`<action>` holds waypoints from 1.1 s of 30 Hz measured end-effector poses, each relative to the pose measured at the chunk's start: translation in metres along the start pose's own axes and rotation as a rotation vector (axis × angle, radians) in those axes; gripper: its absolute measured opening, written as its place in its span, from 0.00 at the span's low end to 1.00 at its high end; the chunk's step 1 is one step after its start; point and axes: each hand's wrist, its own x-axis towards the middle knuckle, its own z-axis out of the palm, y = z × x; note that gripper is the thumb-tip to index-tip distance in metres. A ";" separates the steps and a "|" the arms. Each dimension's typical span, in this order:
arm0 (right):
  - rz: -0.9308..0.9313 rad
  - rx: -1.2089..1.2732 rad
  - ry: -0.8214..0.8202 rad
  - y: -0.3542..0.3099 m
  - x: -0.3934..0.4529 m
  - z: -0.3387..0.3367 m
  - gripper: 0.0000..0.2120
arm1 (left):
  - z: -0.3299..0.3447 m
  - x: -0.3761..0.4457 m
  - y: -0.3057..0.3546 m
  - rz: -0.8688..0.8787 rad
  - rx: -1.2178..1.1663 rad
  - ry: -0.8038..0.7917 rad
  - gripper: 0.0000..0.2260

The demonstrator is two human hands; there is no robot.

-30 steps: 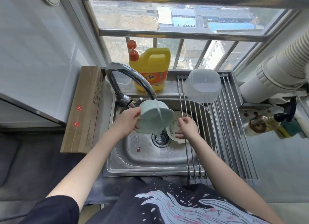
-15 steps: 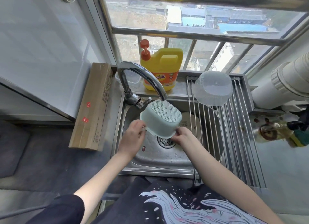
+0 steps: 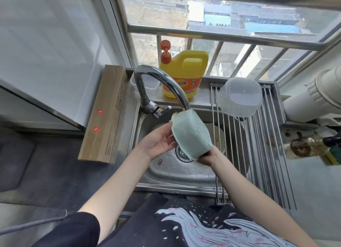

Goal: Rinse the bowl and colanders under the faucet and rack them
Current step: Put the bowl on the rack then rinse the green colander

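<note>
Rinsing green colander [image 3: 191, 134] under faucet [image 3: 162, 88] — right hand [image 3: 206, 157] gripping rim, left hand [image 3: 159, 142] open against it (clear bowl [image 3: 239, 97] racked); racking likely next.

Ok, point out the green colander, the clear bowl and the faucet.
Green colander [image 3: 188, 134], head view, on its side wall.
Clear bowl [image 3: 239, 99], head view, on its upturned base.
Faucet [image 3: 166, 80], head view, on the curved spout.

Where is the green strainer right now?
The green strainer is over the sink, just under the faucet, held between the left hand and right hand.
</note>
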 end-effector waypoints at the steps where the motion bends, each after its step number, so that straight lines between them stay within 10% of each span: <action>1: 0.013 -0.017 -0.001 -0.001 0.003 0.000 0.08 | 0.001 0.000 -0.001 0.008 0.027 -0.021 0.06; 15: -0.016 -0.251 -0.156 -0.027 0.026 -0.015 0.40 | -0.005 0.007 -0.011 -0.077 0.109 -0.114 0.13; 22: 0.069 -0.485 -0.117 -0.024 0.022 -0.007 0.21 | 0.009 0.028 0.004 -0.126 0.188 -0.030 0.06; 33: 0.015 -0.317 -0.086 -0.012 0.030 -0.014 0.30 | 0.015 0.024 0.012 -0.165 0.312 -0.047 0.08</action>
